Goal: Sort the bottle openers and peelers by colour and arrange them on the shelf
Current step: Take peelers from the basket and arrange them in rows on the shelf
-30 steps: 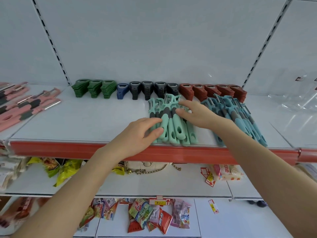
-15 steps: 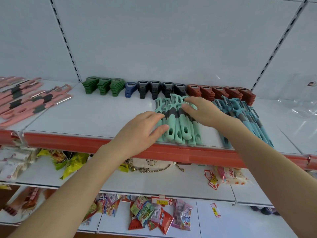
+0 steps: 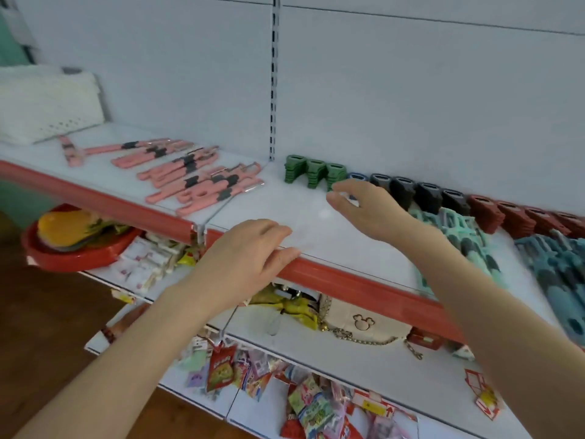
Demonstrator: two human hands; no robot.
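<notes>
Our left hand (image 3: 250, 258) and right hand (image 3: 364, 210) hover empty, fingers loosely spread, over the shelf (image 3: 272, 201). Pink peelers (image 3: 190, 175) lie scattered at left (probably the next lot): we should gather them by the handles, blades facing alike.

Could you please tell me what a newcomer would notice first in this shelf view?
The open left hand at the red front edge of the white shelf and the open right hand above it hold nothing. Along the back wall stand green plastic bottle openers, dark grey bottle openers and red-brown bottle openers. Pink peelers with grey grips lie spread at the left, mint-green peelers at the right.
</notes>
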